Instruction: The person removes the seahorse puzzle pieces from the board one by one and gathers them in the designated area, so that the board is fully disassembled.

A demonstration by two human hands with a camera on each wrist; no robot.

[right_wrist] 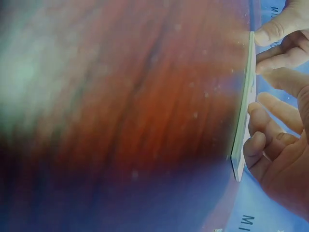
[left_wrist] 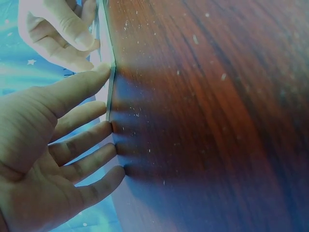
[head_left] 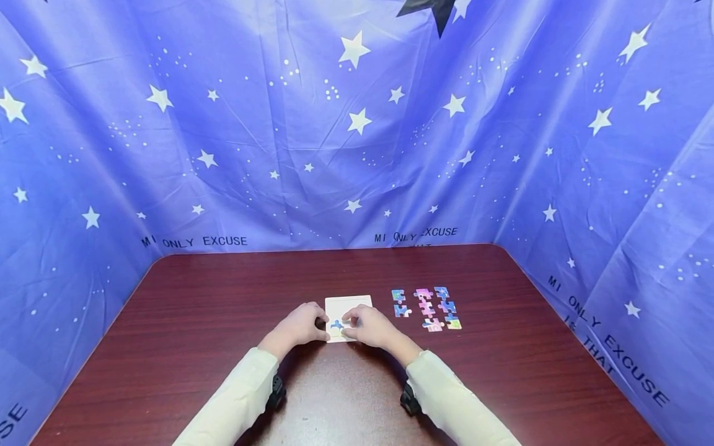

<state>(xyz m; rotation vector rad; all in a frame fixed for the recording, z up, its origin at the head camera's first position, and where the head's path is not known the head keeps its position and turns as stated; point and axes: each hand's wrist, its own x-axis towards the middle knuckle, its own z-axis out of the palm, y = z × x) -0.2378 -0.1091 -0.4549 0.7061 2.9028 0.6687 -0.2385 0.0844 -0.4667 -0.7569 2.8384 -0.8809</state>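
Note:
A white puzzle board (head_left: 348,301) lies flat on the table in front of me. In its near-left part sits a puzzle piece (head_left: 336,324), blue with yellow-green below. At the board's left side, my left hand (head_left: 301,323) has its fingers spread, thumb at the near corner and fingertips along the edge, as the left wrist view shows. My right hand (head_left: 368,325) reaches over the board from the right. Its thumb and index tips stand apart, right beside the piece; the other fingers (right_wrist: 258,142) are bent at the board's edge.
To the right of the board lie several loose puzzle pieces (head_left: 426,308) in columns, coloured pink, blue and green. The dark red wooden table (head_left: 223,297) has a blue star-printed curtain (head_left: 312,124) around its back and sides.

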